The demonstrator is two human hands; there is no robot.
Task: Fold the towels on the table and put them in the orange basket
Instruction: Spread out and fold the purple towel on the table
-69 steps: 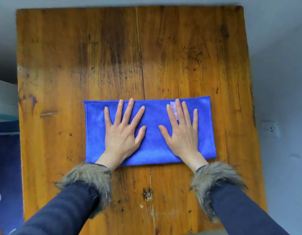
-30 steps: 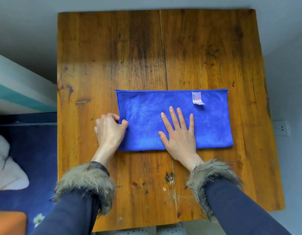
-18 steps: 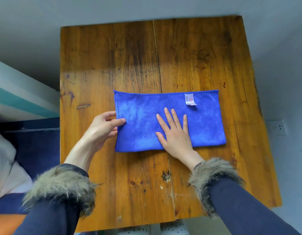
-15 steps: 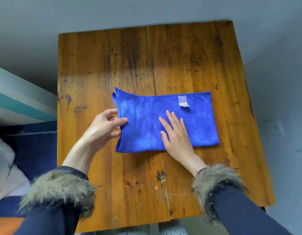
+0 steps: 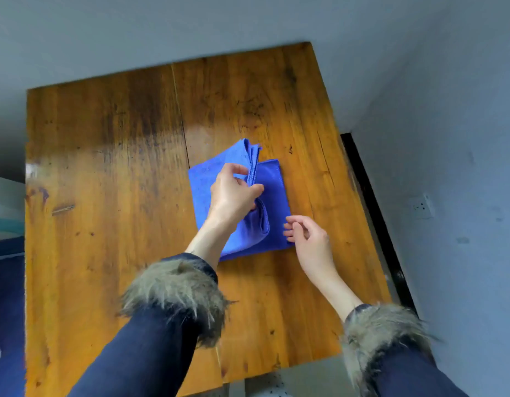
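A blue towel (image 5: 272, 181) lies right of centre on the wooden table (image 5: 110, 167). My left hand (image 5: 233, 196) pinches its left end and holds that end folded over onto the right half, the lifted edge standing up above my fingers. My right hand (image 5: 308, 233) hovers at the towel's lower right corner with loosely curled fingers, holding nothing; whether its fingertips touch the cloth I cannot tell. The orange basket is out of view.
A grey wall stands behind and to the right of the table, with a white socket (image 5: 422, 206) on it. A dark gap (image 5: 371, 213) runs along the table's right edge. Dark blue floor covering (image 5: 4, 296) shows at the left.
My left hand has carried the towel's left end up and over to the right. My right hand lifted off the towel and moved to its right edge. The view tilted.
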